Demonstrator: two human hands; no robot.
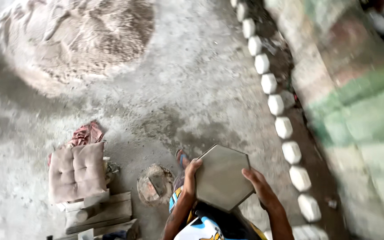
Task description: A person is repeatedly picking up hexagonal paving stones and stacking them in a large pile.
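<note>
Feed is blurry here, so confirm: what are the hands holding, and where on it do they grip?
Both hold a grey hexagonal block: the left hand on its left edge, the right hand on its right edge.

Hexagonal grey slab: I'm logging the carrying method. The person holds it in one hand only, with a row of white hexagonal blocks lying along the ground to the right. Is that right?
Not quite. The head view shows both hands on the hexagonal grey slab: the left hand grips its left edge and the right hand its right edge. The row of white hexagonal blocks does lie along the ground to the right.
</note>
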